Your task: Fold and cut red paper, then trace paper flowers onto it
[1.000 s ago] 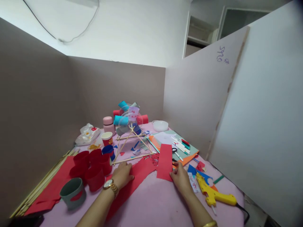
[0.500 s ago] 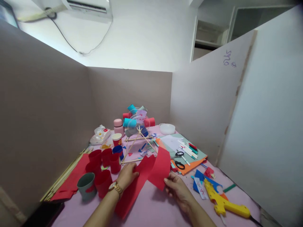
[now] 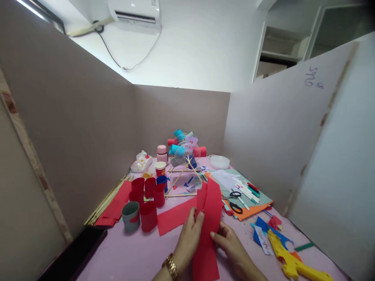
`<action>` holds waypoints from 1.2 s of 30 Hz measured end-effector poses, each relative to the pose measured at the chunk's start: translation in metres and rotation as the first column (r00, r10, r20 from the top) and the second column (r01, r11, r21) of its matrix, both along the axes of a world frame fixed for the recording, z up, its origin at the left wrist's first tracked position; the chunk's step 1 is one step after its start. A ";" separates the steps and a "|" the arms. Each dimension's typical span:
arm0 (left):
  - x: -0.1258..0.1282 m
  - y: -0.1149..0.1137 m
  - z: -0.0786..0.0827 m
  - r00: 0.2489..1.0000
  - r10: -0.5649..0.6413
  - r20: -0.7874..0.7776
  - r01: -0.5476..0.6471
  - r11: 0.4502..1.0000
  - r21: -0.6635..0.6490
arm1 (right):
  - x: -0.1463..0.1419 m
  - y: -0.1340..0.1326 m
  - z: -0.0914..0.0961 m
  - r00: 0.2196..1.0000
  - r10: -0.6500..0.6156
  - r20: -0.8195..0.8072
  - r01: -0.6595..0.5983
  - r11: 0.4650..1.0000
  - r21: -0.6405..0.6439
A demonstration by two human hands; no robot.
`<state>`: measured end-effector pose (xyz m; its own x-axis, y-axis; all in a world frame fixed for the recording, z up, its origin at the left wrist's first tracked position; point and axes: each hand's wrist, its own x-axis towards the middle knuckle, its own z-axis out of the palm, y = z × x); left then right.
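My left hand [image 3: 190, 232], with a gold watch band at the wrist, grips red paper strips [image 3: 211, 210] held upright over the front of the table. My right hand [image 3: 230, 240] pinches the right edge of the same strips, lower down. At least two pieces overlap there; how many exactly I cannot tell. Another flat red strip [image 3: 175, 216] lies on the table to the left of my hands. Beside it stand several red paper cups [image 3: 148, 216], a grey-green cup [image 3: 131, 217] with a red patch, and a blue cup [image 3: 162, 181].
A stick frame with a wheel of coloured cups [image 3: 187, 146] stands at the back. Scissors [image 3: 236, 207] and markers [image 3: 247, 191] lie right of centre, a yellow glue gun [image 3: 295, 261] at front right. A dark tray-like object [image 3: 76, 249] sits front left; partitions enclose the table.
My left hand has left the strip on the table and moved right to the red paper in my right hand. One red strip now lies flat. The view has swung left.
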<state>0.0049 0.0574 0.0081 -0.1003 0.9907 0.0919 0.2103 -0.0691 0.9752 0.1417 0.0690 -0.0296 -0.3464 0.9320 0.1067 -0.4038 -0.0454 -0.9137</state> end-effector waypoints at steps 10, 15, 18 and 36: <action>-0.047 0.025 0.017 0.784 0.053 -0.618 -0.044 0.999 0.029 | -0.001 0.002 0.005 0.960 -0.101 -0.261 0.060 0.985 -0.160; -0.070 0.061 0.014 0.672 0.004 -0.740 -0.111 0.989 -0.095 | 0.003 0.006 0.007 0.940 -0.175 -0.293 0.120 0.973 -0.196; -0.079 0.076 0.009 0.706 -0.041 -0.707 -0.074 0.989 -0.130 | 0.002 0.005 0.008 0.939 -0.164 -0.301 0.103 0.973 -0.208; 0.000 0.006 0.009 0.910 -0.148 0.388 0.098 0.984 0.146 | -0.007 0.003 0.006 0.953 -0.297 -0.053 0.302 0.939 0.165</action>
<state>0.0046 0.0634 0.0175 -0.0310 0.9814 0.1893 -0.2089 -0.1916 0.9590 0.1346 0.0721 -0.0241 -0.0484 0.9597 0.2769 -0.3995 0.2355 -0.8860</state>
